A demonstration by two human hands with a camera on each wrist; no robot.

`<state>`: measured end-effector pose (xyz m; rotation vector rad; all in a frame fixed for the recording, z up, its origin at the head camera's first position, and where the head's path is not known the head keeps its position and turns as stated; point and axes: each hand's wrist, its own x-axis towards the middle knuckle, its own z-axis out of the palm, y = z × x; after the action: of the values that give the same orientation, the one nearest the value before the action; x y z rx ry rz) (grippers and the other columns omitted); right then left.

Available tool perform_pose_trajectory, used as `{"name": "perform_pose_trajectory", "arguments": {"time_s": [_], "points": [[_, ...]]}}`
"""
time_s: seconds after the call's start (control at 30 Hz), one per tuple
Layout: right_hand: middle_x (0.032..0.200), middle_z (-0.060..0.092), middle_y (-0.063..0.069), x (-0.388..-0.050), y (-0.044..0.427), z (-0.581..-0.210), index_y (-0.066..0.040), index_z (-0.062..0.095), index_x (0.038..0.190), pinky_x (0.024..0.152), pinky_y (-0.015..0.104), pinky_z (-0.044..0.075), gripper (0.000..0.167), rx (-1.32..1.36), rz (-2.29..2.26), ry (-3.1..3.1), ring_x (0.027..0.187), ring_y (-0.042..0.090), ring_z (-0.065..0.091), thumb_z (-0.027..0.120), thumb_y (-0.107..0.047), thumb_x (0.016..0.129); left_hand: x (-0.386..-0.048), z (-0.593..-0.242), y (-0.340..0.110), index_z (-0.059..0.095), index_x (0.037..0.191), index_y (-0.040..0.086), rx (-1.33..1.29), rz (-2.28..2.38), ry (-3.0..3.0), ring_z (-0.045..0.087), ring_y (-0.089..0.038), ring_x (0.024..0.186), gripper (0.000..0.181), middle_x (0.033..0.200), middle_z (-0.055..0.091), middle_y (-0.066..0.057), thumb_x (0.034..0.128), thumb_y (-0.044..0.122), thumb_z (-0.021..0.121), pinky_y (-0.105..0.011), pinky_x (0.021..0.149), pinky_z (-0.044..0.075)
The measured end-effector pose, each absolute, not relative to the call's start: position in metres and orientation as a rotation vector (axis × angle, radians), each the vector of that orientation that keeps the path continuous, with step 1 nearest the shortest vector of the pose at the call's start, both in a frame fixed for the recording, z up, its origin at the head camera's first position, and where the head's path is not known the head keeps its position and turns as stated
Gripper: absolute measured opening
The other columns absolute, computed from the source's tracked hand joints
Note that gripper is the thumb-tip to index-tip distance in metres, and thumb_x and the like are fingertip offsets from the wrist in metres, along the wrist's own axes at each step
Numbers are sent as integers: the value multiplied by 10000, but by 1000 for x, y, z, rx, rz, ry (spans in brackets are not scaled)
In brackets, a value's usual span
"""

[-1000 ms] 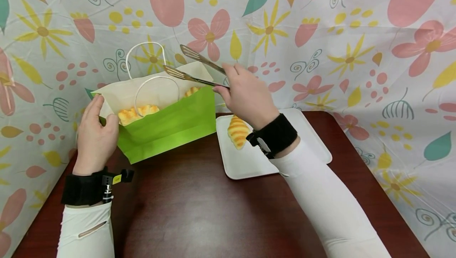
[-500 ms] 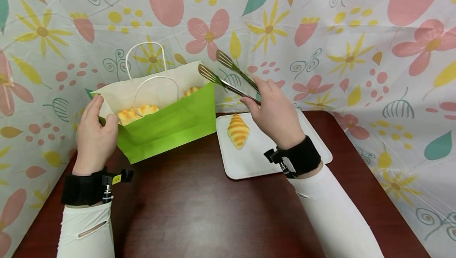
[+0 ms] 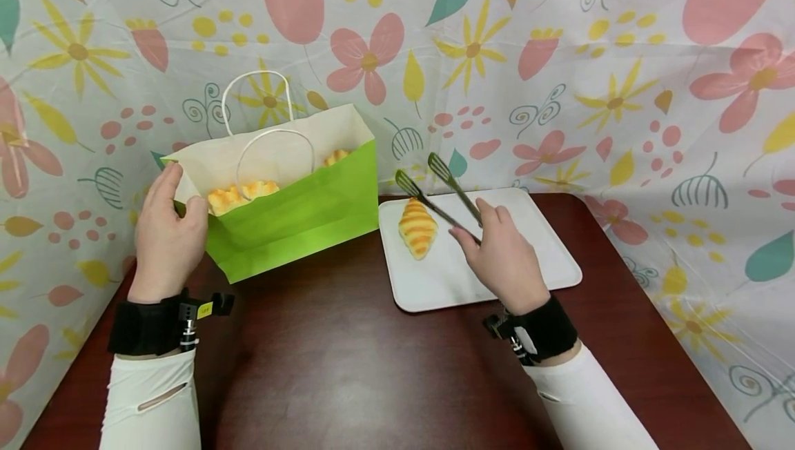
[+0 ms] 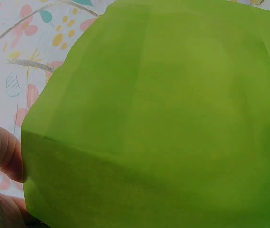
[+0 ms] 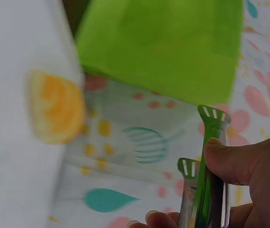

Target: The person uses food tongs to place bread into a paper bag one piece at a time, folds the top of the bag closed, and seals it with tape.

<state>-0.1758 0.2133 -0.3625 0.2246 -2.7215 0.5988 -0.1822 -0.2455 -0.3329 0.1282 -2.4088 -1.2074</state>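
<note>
My left hand [image 3: 169, 236] holds the left side edge of a green paper bag [image 3: 292, 222] with white rope handles, which leans with its cream inside showing. Inside lie a yellow bread piece [image 3: 242, 197] and, farther right, another partly hidden one [image 3: 336, 157]. My right hand [image 3: 506, 257] grips metal tongs [image 3: 461, 192], their slotted tips spread apart with nothing between them. One tip is at or just over the upper end of a striped croissant [image 3: 417, 230]; contact cannot be told. The croissant lies on the left part of a white tray [image 3: 447, 288].
A dark reddish-brown table [image 3: 348, 353] carries the bag and tray. Behind and at both sides hangs a flower-printed cloth [image 3: 472, 105]. The tray's left rim stands close to the bag's right side.
My right hand has carried the spread tongs from above the bag to the right and down over the tray. My left hand and the bag have stayed in place.
</note>
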Motion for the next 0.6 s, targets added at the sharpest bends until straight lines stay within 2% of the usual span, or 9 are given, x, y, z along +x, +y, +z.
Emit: {"name": "perform_pose_trajectory", "arguments": {"time_s": [0.2, 0.43, 0.6], "points": [[1214, 593, 287, -164, 221, -394, 82, 465, 1535, 720, 606, 584, 732, 208, 563, -2814, 872, 421, 683, 669, -416, 1039, -183, -332, -244, 295, 1686, 99, 119, -1209, -2407, 165, -283, 1626, 683, 1763, 198, -65, 1010, 187, 331, -549, 1299, 163], [1286, 602, 318, -158, 223, -414, 95, 453, 1540, 798, 624, 583, 756, 172, 583, -2905, 1011, 467, 694, 640, -447, 1048, -183, -331, -244, 299, 1685, 96, 124, -1200, -2410, 167, -286, 1625, 683, 1762, 200, -71, 1008, 185, 330, -554, 1299, 160], [1254, 613, 322, -154, 217, -421, 112, 477, 1507, 737, 604, 593, 736, 156, 571, -2933, 922, 460, 708, 653, -432, 1043, -183, -332, -244, 292, 1688, 103, 132, -1206, -2413, 164, -281, 1626, 685, 1764, 195, -64, 1010, 189, 330, -550, 1300, 160]]}}
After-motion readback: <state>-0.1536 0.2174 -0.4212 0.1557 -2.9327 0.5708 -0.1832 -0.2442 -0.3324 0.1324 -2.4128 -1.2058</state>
